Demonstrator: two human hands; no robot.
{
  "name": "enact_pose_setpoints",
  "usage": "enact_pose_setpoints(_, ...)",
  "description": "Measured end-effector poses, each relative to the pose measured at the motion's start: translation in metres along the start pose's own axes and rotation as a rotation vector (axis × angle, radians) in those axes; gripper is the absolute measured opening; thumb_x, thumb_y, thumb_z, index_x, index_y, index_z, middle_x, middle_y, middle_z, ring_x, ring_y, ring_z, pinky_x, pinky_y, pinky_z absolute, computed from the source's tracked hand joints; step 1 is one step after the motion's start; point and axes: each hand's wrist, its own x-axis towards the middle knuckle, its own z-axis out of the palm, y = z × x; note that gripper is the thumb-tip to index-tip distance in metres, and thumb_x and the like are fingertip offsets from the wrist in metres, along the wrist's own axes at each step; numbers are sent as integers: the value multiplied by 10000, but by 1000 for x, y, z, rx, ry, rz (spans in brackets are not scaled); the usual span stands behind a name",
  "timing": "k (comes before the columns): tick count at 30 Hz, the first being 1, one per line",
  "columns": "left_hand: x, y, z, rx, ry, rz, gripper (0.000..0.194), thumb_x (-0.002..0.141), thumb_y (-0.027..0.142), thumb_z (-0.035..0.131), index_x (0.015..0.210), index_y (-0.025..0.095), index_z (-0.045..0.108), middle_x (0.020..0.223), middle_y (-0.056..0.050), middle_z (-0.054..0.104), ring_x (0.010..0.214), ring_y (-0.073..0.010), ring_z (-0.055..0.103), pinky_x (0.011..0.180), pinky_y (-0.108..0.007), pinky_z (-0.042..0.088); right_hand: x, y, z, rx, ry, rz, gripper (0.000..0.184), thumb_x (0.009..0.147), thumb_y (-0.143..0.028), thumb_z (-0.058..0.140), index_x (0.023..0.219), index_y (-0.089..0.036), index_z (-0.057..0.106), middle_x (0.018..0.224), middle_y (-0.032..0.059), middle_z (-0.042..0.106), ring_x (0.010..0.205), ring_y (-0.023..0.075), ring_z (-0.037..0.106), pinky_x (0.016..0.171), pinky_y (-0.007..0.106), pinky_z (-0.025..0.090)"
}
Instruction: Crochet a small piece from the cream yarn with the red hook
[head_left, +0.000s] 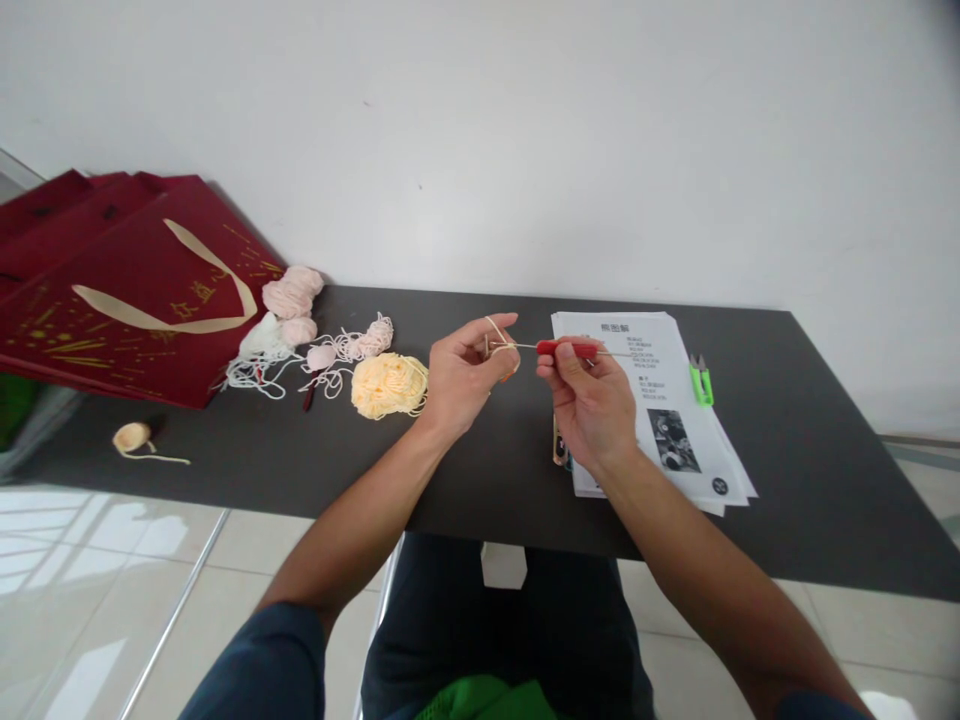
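My left hand [466,370] is raised over the dark table [810,450], fingers pinched on a strand of pale yellow yarn [501,340] looped around them. My right hand [589,400] grips a crochet hook with a red handle [570,348], its metal tip pointing left into the yarn loop at my left fingers. The strand trails down to a loose yellow yarn ball [388,385] lying on the table just left of my left hand.
Printed instruction sheets [660,400] lie under my right hand, with green snips [701,380] beside them. Pink and white yarn pieces [300,310] sit near red gift bags [127,290] at the left. A small tan crocheted piece [133,438] lies at the front left.
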Motion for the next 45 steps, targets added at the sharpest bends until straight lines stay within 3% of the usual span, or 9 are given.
enact_pose_setpoints(3, -1, -1, 2, -5, 25, -13, 499, 714, 190, 878, 1202, 233, 781, 769, 26, 705, 633, -79, 591, 622, -233, 487, -2, 1, 3, 6, 8, -16, 190, 834, -323, 860, 924, -223, 726, 871, -19, 823, 728, 85, 776, 733, 186, 684)
enact_pose_setpoints(8, -2, -3, 3, -46, 74, -31, 502, 694, 222, 915, 1179, 241, 787, 795, 22, 746, 703, -101, 664, 701, -248, 532, -7, 2, 7, -85, 22, -143, 156, 863, -307, 830, 941, -230, 720, 849, -13, 824, 704, 125, 779, 714, 266, 696)
enact_pose_setpoints(13, -1, -1, 3, -181, 91, -83, 512, 681, 231, 938, 1168, 267, 783, 773, 25, 767, 807, -129, 729, 766, -250, 544, -22, 2, 5, -442, 19, -432, 188, 915, -266, 769, 1102, -286, 784, 964, 16, 845, 769, 172, 799, 770, 350, 698)
enact_pose_setpoints(16, 1, 1, 4, -313, 94, -153, 514, 674, 208, 942, 1159, 260, 777, 779, 21, 780, 801, -112, 729, 792, -239, 544, -28, 5, 2, -604, -117, -669, 313, 896, -167, 766, 1144, -354, 804, 1160, 20, 833, 964, 219, 808, 886, 421, 691)
enact_pose_setpoints(18, 2, 4, 3, -372, 71, -194, 497, 674, 207, 942, 1141, 241, 776, 794, 14, 783, 773, -99, 717, 797, -234, 545, -27, 8, 0, -617, -173, -721, 356, 885, -144, 769, 1148, -381, 804, 1212, 9, 821, 1045, 235, 797, 915, 447, 687)
enact_pose_setpoints(24, 1, 8, 4, -379, 27, -233, 503, 664, 192, 929, 1140, 212, 768, 789, 16, 755, 713, -90, 680, 734, -230, 535, -11, 7, 0, -266, -87, -363, 143, 912, -262, 768, 1045, -303, 803, 1022, 7, 845, 817, 171, 793, 751, 358, 698)
enact_pose_setpoints(27, 0, 9, 6, -342, 18, -225, 491, 660, 170, 906, 1131, 219, 775, 784, 26, 739, 671, -81, 646, 686, -233, 518, -3, 2, 0, -130, -104, -271, 83, 898, -297, 789, 973, -282, 759, 961, -7, 830, 782, 138, 772, 704, 290, 670)
enact_pose_setpoints(34, -2, 9, 6, -281, -10, -166, 490, 649, 122, 858, 1125, 215, 789, 748, 28, 706, 628, -71, 588, 600, -223, 456, 4, -8, -2, -33, -112, -250, 211, 806, -291, 876, 898, -268, 688, 926, -27, 788, 711, 95, 704, 657, 234, 599)
enact_pose_setpoints(45, 2, 9, -2, -200, -22, -118, 498, 647, 93, 790, 1133, 205, 797, 701, 17, 688, 615, -86, 556, 560, -222, 401, 3, -9, -5, -92, -118, -376, 154, 833, -232, 848, 907, -266, 717, 916, -16, 804, 708, 113, 719, 647, 259, 580)
